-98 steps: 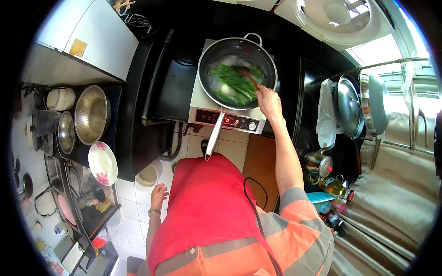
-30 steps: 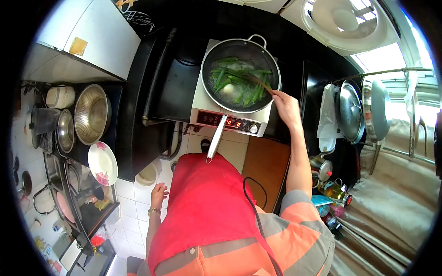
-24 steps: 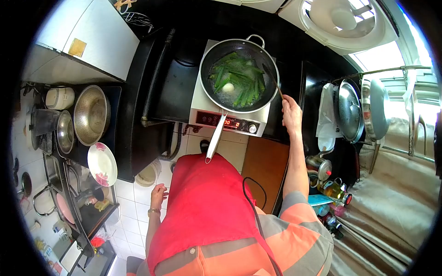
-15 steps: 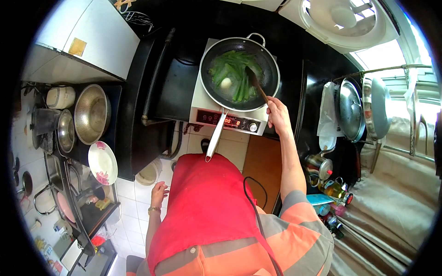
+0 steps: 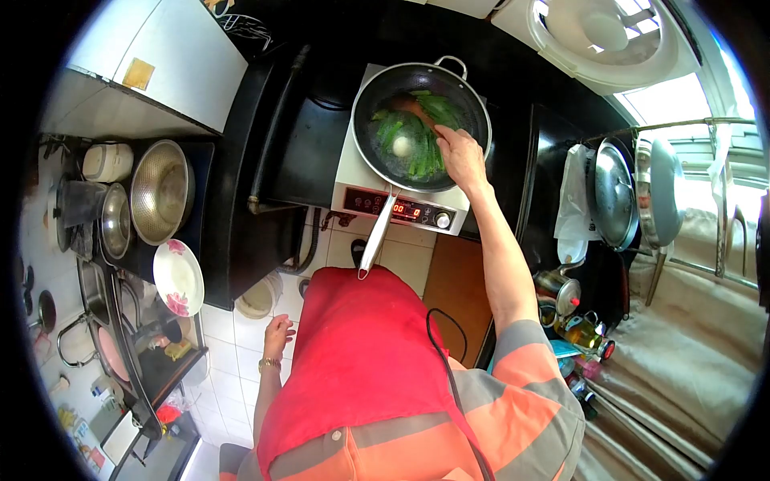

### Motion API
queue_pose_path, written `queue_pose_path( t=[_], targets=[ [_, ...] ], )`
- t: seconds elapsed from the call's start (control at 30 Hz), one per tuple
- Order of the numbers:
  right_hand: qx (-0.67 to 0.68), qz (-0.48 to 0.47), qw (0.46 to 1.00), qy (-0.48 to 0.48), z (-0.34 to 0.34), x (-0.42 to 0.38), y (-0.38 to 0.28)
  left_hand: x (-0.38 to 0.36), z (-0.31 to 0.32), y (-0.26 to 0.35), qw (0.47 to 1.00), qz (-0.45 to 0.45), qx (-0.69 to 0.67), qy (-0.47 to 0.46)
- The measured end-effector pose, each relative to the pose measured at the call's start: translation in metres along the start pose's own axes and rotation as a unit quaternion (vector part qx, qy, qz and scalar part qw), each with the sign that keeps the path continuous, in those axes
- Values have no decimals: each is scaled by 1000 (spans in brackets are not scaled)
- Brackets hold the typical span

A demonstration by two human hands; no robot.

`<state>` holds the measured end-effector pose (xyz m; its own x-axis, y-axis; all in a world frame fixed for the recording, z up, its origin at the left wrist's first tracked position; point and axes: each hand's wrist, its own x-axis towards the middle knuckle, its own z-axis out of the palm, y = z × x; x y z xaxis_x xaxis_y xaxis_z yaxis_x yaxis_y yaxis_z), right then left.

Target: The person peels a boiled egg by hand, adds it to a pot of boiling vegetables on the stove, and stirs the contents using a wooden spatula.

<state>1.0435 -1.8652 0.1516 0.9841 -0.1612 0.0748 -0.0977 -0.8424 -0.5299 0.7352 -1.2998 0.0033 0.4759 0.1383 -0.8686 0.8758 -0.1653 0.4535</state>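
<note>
My right hand (image 5: pixel 463 159) grips the handle of a wooden spatula (image 5: pixel 423 115), its fingers wrapped round it above the wok's right side. The spatula's blade dips among cut green vegetables (image 5: pixel 419 157) in cloudy liquid. A pale round lump (image 5: pixel 402 146) sits among the greens. Around them is a dark wok (image 5: pixel 362 154) with a long metal handle (image 5: pixel 377 236) pointing at my body and a loop handle on the far side. It stands on an induction cooker (image 5: pixel 350 178) with lit red digits. Low beside the red apron, my left hand (image 5: pixel 277 337) hangs with loosely bent fingers, holding nothing.
At left are a steel colander (image 5: pixel 160 192), a smaller metal bowl (image 5: pixel 116 222) and a flowered plate (image 5: pixel 178 276) by the sink. Lids (image 5: pixel 614 192) hang from a rail at right, above a kettle (image 5: pixel 559 293) and bottles. A bucket (image 5: pixel 257 298) stands on the tiled floor.
My right hand has moved forward and left over the wok, pushing the spatula to the far side. The greens have shifted round the pale lump. My left hand stays low.
</note>
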Motion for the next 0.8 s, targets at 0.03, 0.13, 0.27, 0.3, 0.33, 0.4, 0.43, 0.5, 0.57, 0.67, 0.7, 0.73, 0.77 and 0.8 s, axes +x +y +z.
queue_pose_path(
  t=[0.03,0.13,0.27,0.3,0.33,0.4,0.43,0.5,0.57,0.67,0.7,0.73,0.77,0.8],
  targets=[
    [-24,-3,999,-23,0,0,-1,-1,1,2,1000,1,0,1],
    [-57,1,997,-45,-6,-13,4,-3,2,0,1000,4,-6,1],
    [-107,11,993,-38,-26,-27,14,1,1,-11,1000,5,-10,-5],
    [-109,12,994,-28,-34,-32,14,-1,1,-11,1000,4,-10,-5],
    [-107,28,994,-26,-46,-37,6,-2,-1,-11,1000,-2,-12,-10],
    [-89,27,996,-16,-64,-48,5,-3,-1,-8,1000,-7,-14,-15],
    [-87,34,995,-20,-76,-54,-1,-3,-2,-8,1000,-3,-14,-9],
    [-85,48,995,-32,-96,-66,-14,-2,-3,-6,1000,-1,-14,-3],
    [-66,52,995,-49,-106,-75,-23,1,-4,-2,1000,-9,-2,4],
    [42,62,996,-58,-101,-83,-22,6,-4,2,1000,-6,1,-1],
    [42,62,996,-58,-98,-85,-21,8,-4,4,1000,-6,1,-1],
    [55,96,992,-63,-94,-87,-20,9,-4,5,1000,-5,1,-1],
    [68,129,987,-69,-93,-87,-20,11,-4,6,1000,-3,0,0],
    [47,152,983,-94,-94,-88,-21,11,-4,7,1000,-3,-1,1]
  ],
)
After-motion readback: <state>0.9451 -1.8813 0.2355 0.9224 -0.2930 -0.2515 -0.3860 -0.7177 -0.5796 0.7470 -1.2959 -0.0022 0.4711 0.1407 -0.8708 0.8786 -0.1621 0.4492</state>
